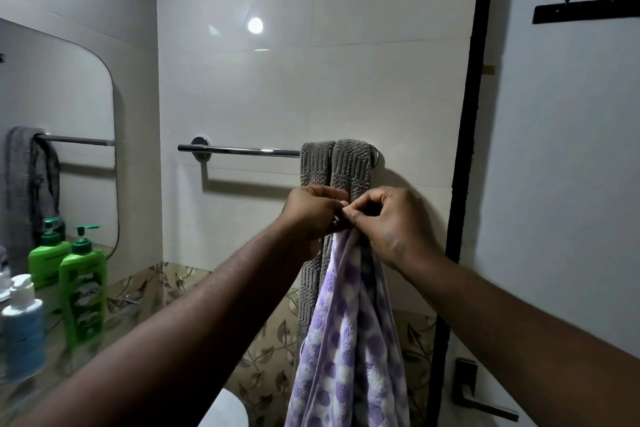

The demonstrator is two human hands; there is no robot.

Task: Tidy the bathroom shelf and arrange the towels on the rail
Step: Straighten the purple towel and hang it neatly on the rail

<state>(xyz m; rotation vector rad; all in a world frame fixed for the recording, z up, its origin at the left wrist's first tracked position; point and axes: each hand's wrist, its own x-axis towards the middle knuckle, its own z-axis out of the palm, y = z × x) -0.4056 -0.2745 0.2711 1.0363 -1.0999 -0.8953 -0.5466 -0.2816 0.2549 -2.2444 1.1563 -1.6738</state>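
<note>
A chrome towel rail [239, 150] runs across the tiled wall. A grey ribbed towel [341, 163] hangs bunched at the rail's right end. In front of it, below the rail, my left hand [313, 210] and my right hand [388, 222] pinch the top edge of a purple-and-white spotted towel [349, 343], fingertips nearly touching. The spotted towel hangs down from my hands in folds and covers the lower part of the grey towel.
On the left, a shelf holds a green pump bottle [83, 295] and a blue bottle with a white cap [22, 326] below a mirror [59, 107]. A dark door frame [472, 114] and door handle [481, 395] stand to the right, with a hook rack [585, 9] above.
</note>
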